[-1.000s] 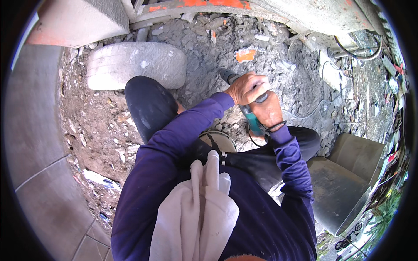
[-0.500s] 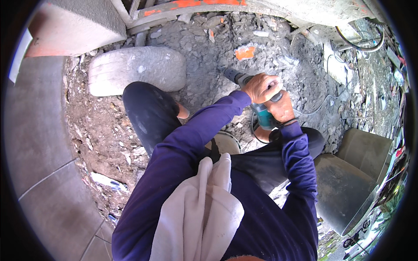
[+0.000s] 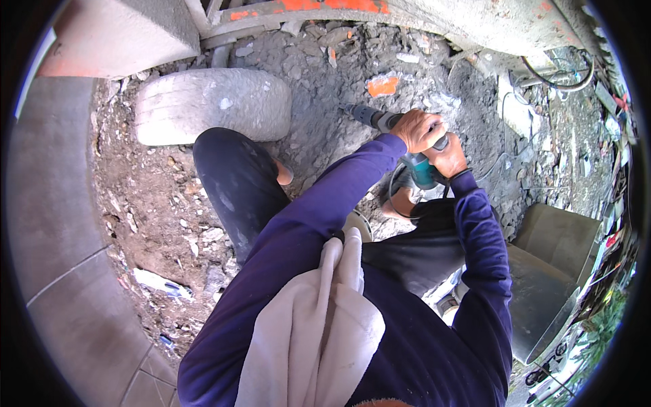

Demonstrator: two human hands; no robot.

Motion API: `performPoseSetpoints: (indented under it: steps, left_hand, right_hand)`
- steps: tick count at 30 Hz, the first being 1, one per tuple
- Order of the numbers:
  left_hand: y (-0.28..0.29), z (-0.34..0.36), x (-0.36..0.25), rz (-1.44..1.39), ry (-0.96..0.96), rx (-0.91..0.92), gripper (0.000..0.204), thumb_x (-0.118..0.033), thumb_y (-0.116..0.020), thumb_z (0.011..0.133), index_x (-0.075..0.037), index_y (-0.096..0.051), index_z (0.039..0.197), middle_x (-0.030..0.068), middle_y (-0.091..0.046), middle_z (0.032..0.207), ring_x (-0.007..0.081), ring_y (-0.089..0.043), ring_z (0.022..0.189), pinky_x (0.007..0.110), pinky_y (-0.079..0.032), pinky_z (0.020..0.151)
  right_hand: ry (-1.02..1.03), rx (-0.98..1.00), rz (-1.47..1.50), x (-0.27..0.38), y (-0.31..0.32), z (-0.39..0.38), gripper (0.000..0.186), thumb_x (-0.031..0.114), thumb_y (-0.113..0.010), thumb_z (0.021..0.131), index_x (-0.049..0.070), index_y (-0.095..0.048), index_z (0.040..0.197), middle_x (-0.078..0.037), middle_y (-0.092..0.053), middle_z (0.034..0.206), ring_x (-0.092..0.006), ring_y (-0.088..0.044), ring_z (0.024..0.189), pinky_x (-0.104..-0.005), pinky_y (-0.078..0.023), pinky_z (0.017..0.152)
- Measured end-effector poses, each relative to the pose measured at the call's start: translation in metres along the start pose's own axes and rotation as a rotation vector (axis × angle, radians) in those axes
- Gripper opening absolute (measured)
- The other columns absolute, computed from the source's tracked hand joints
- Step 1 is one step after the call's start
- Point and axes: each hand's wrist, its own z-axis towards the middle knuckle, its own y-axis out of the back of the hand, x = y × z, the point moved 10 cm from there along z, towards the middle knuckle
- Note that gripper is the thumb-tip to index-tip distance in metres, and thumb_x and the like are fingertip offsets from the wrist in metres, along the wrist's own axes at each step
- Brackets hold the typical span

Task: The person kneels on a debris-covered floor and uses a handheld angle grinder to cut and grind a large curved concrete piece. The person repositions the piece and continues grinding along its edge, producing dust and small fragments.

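Observation:
A teal and grey rotary hammer (image 3: 422,173) lies across both my hands, its dark nose pointing to the far left, low over grey broken rubble (image 3: 319,129). My left hand (image 3: 417,130) is wrapped round the tool just behind its nose. Behind it, my right hand (image 3: 447,157) is closed round the rear handle, close against the left one. Whether the bit touches the ground is hard to tell. An orange-faced chip (image 3: 383,86) lies in the rubble beyond the tool. A pale towel (image 3: 305,332) hangs down in front of my chest.
A rounded concrete slab (image 3: 213,105) lies beyond my left knee. Concrete framing (image 3: 305,15) borders the far side. A thin cord (image 3: 502,159) trails right over the debris. A dark, dusty open container (image 3: 542,285) stands at right; floor tiles (image 3: 54,203) edge the left.
Both hands and the rear of the rotary hammer have shifted slightly right, while its nose stays near the same spot. My right knee has moved a little inward.

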Motion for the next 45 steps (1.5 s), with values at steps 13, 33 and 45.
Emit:
performPoseSetpoints:
  steps: [13,33,45]
  left_hand:
    - [-0.003,0.008,0.014,0.108,0.029,0.028,0.019,-0.02,-0.064,0.094,-0.006,-0.069,0.103,0.0152,-0.073,0.102,0.0371,-0.072,0.089,0.05,-0.056,0.075]
    - [-0.01,0.052,0.066,0.139,0.175,0.099,0.012,-0.019,-0.062,0.091,-0.008,-0.063,0.097,0.0153,-0.071,0.094,0.0395,-0.072,0.088,0.052,-0.057,0.074]
    - [-0.001,0.001,0.036,0.129,0.228,0.283,0.019,-0.023,-0.054,0.097,-0.007,-0.063,0.103,0.0142,-0.072,0.104,0.0377,-0.072,0.097,0.05,-0.055,0.084]
  right_hand:
    - [0.044,0.035,0.05,0.006,-0.002,0.018,0.023,0.016,-0.079,0.085,-0.006,-0.071,0.091,-0.01,-0.074,0.076,-0.0166,-0.071,0.068,-0.0341,-0.055,0.063]
    - [-0.055,0.144,0.075,0.0,0.015,0.079,0.023,0.019,-0.083,0.084,-0.001,-0.07,0.083,-0.006,-0.068,0.07,-0.015,-0.065,0.055,-0.0314,-0.05,0.052]
    - [-0.136,0.149,-0.131,0.007,-0.035,0.037,0.027,0.027,-0.074,0.09,0.001,-0.072,0.087,-0.006,-0.071,0.069,-0.0154,-0.07,0.059,-0.0342,-0.055,0.057]
